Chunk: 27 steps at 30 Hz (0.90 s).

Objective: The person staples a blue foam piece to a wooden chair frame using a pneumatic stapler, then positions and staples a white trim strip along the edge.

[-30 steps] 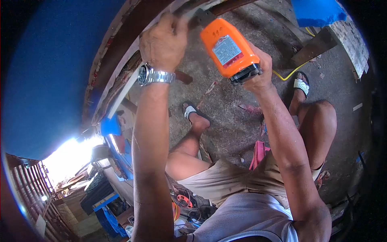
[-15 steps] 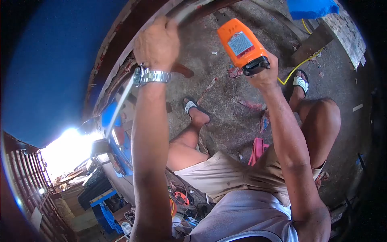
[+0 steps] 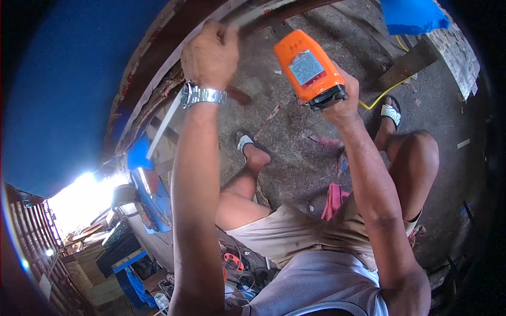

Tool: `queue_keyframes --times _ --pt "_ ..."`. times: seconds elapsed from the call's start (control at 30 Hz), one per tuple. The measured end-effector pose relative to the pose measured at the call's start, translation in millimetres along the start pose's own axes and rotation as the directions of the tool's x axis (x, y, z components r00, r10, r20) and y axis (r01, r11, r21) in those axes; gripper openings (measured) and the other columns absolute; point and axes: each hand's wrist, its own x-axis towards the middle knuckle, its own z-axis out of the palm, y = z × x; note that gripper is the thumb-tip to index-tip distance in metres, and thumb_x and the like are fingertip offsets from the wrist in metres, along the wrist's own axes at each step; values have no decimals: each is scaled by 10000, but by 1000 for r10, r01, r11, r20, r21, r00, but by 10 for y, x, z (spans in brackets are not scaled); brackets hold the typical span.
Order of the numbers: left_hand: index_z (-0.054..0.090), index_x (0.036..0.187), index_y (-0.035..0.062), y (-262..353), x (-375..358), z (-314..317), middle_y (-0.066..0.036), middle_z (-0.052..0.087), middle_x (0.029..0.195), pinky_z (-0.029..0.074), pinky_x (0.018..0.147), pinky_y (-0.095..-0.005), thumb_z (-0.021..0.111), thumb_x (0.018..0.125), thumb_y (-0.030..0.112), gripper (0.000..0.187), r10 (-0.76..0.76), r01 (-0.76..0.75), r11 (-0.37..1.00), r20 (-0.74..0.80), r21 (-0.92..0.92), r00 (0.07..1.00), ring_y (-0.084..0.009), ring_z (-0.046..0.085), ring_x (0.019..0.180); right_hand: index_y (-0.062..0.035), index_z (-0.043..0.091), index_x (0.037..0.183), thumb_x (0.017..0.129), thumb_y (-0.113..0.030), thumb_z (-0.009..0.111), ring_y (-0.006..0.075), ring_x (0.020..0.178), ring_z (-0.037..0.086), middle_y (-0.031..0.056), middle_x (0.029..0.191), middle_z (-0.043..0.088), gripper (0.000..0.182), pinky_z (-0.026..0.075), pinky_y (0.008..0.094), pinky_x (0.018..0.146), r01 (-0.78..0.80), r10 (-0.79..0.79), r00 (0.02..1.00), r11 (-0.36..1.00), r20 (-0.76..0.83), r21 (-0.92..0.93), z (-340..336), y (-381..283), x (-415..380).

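**Drill pulled back nearer the left fist**

Clenched around the grip of the orange power drill (image 3: 309, 67), the right hand (image 3: 342, 102) holds it nose-up toward the dark beam (image 3: 174, 31) overhead. Half a second ago the drill sat further right and higher; now it has swung back toward the left hand (image 3: 210, 52). That fist, wristwatch (image 3: 203, 95) below it, is closed on a pale strip (image 3: 164, 124) against the beam, and has shifted slightly right. Below, sandalled feet rest on the concrete floor (image 3: 295, 152), a yellow cord (image 3: 382, 95) trailing beside one.
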Motion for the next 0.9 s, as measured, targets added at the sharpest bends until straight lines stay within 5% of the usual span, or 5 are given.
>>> queue_keyframes --times 0.57,0.8,0.9 --pt "715 847 64 -130 39 44 -98 684 667 522 594 -358 746 876 404 342 101 -101 994 -10 -47 995 -238 668 596 -110 673 1250 723 -223 847 317 902 734 130 1021 743 567 586 388 796 240 -238 971 952 36 -189 264 -17 221" --pt "722 862 65 -122 37 10 -130 696 698 534 614 -383 739 874 442 378 91 -91 995 12 -44 996 -293 698 654 -105 663 1249 728 -245 839 325 902 736 138 1019 745 567 592 393 790 158 -155 987 899 41 -409 355 -143 171" --pt "728 872 65 -148 47 -45 -153 711 734 542 639 -423 732 864 504 439 35 -38 998 58 53 998 -328 708 691 -122 646 1283 728 -248 840 323 906 740 138 1015 746 602 593 397 798 162 -158 987 966 38 -199 264 -102 211"
